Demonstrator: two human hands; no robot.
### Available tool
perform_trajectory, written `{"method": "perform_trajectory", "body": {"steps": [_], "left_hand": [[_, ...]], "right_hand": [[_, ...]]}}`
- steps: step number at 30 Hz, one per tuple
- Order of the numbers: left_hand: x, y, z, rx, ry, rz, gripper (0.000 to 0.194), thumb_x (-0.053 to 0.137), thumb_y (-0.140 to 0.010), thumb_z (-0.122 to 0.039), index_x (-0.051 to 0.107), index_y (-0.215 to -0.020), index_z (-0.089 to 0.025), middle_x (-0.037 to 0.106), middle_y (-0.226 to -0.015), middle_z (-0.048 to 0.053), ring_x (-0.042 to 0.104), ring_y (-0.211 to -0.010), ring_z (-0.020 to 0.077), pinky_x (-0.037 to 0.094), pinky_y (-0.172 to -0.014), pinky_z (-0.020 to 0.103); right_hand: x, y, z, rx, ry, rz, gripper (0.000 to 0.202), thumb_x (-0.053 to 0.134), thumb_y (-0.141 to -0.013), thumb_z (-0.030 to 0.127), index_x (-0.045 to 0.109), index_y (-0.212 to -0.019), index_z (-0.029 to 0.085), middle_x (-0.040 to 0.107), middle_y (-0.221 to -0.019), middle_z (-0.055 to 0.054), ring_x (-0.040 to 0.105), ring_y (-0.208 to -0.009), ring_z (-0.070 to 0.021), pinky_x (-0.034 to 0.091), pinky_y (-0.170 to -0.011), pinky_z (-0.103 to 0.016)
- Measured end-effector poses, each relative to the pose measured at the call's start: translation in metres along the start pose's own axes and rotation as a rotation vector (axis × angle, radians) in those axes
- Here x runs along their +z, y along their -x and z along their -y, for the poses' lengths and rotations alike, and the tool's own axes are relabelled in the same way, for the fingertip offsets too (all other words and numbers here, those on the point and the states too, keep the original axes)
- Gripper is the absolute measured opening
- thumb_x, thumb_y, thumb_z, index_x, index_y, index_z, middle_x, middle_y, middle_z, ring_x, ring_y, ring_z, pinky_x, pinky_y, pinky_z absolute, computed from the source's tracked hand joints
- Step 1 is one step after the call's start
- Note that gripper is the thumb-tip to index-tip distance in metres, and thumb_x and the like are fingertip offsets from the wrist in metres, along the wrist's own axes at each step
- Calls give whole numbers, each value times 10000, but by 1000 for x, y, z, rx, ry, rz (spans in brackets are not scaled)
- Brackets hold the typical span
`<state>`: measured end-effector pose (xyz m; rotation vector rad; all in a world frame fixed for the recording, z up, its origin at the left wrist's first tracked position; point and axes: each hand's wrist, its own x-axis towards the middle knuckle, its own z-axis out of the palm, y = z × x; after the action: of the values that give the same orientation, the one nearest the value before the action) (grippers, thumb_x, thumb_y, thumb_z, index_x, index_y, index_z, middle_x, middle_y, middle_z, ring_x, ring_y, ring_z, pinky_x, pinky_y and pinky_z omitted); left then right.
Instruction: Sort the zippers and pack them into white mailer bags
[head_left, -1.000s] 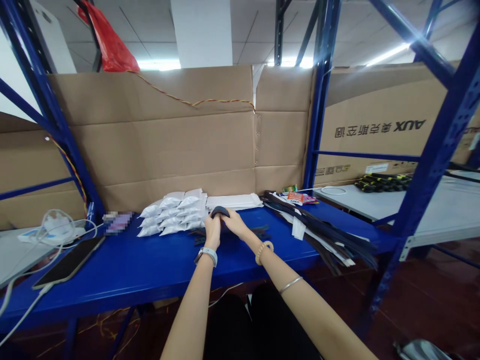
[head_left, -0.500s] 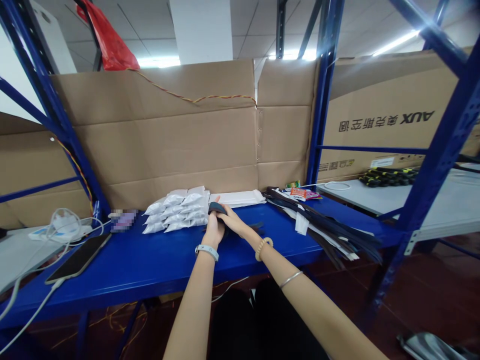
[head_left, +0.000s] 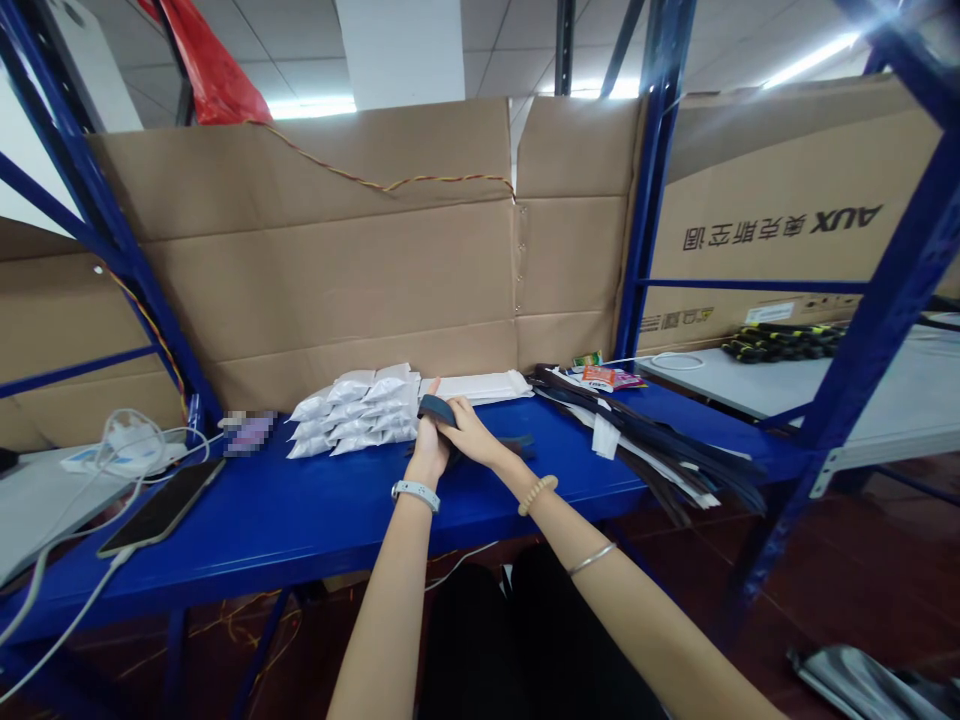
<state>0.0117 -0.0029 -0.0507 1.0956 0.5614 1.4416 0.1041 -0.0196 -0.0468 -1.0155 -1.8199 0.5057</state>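
Both hands meet above the middle of the blue table, around a dark strip bent into a loop. My left hand is closed on the strip from below, its thumb pointing up. From the right, my right hand is closed on the same strip, its fingers against the loop. More dark strips lie on the table just behind and right of the hands. Stacked white packets sit to the left, and flat white sleeves lie behind the hands.
A bundle of dark and white strips hangs over the right front edge of the blue table. At the left lie a phone and white cables. Blue shelf posts and a cardboard wall border the table.
The camera view has shifted slightly. My right hand's fingers have moved a little along the looped strip, and more of the loop shows above the hands.
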Motion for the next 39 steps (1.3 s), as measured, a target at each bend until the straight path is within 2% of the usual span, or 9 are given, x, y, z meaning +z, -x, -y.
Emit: {"method": "perform_trajectory", "body": {"steps": [4, 9, 13, 16, 20, 26, 32, 36, 39], "left_hand": [[2, 2, 0, 5, -26, -7, 456, 459, -817, -376, 532, -1244, -233, 644, -960, 29, 589, -885, 157, 471, -864, 314], [2, 2, 1, 19, -141, 11, 388, 495, -793, -335, 616, -1140, -211, 658, -926, 32, 586, -920, 177, 457, -874, 324], [3, 0, 0, 96, -147, -23, 293, 529, -758, -248, 659, -1009, -171, 657, -1019, 54, 563, -1037, 195, 415, -936, 324], [4, 1, -4, 177, -134, -74, 304, 542, -757, -244, 618, -1044, -179, 651, -1054, 61, 571, -1048, 193, 418, -925, 328], [5, 4, -10, 216, -19, -82, 356, 529, -791, -282, 541, -1137, -204, 665, -829, 34, 635, -872, 180, 459, -806, 329], [5, 4, -17, 168, 311, -83, 191, 478, -820, -202, 522, -1005, -216, 435, -546, -82, 505, -505, 61, 454, -715, 261], [2, 7, -20, 117, 318, -115, 122, 426, -815, -182, 516, -895, -200, 286, -474, -103, 310, -358, 40, 366, -507, 187], [2, 7, -16, 87, 271, -134, 167, 487, -772, -183, 545, -928, -184, 404, -507, -80, 438, -425, 61, 411, -547, 212], [3, 5, -8, 77, 157, -129, 363, 570, -706, -134, 553, -1065, -183, 605, -737, 7, 602, -682, 124, 464, -669, 258]], "right_hand": [[-6, 4, 4, 3, -2, 25, 342, 489, -835, 373, 533, -1111, 175, 514, -1080, -70, 510, -1004, -202, 375, -931, -359], [-13, 7, 2, -47, -95, 94, 410, 521, -749, 179, 518, -1158, 157, 600, -1078, -70, 555, -966, -200, 419, -856, -311], [-14, 9, 1, -65, 4, 178, 325, 541, -698, 154, 586, -1019, 141, 653, -923, -52, 592, -827, -205, 442, -724, -280], [-13, 7, 1, -53, 137, 158, 340, 567, -690, 175, 590, -1028, 157, 664, -929, -51, 602, -805, -216, 431, -704, -275], [-15, 1, 0, -3, 319, 130, 390, 574, -719, 211, 578, -1108, 186, 667, -1005, -76, 607, -877, -252, 411, -732, -281], [-22, 1, 7, -25, 339, 224, 184, 511, -785, 248, 650, -851, 147, 679, -827, -78, 606, -758, -211, 395, -649, -243], [-25, 4, 20, 101, 220, 498, 137, 565, -705, 236, 635, -739, 123, 623, -640, -23, 517, -558, -124, 365, -533, -211], [-31, 1, 17, 134, 217, 549, 193, 550, -724, 259, 645, -631, 118, 588, -542, -21, 510, -507, -116, 379, -529, -215], [-49, -7, 2, 234, 221, 437, 207, 585, -721, 277, 672, -617, 119, 590, -522, -23, 516, -494, -112, 399, -546, -215]]}}
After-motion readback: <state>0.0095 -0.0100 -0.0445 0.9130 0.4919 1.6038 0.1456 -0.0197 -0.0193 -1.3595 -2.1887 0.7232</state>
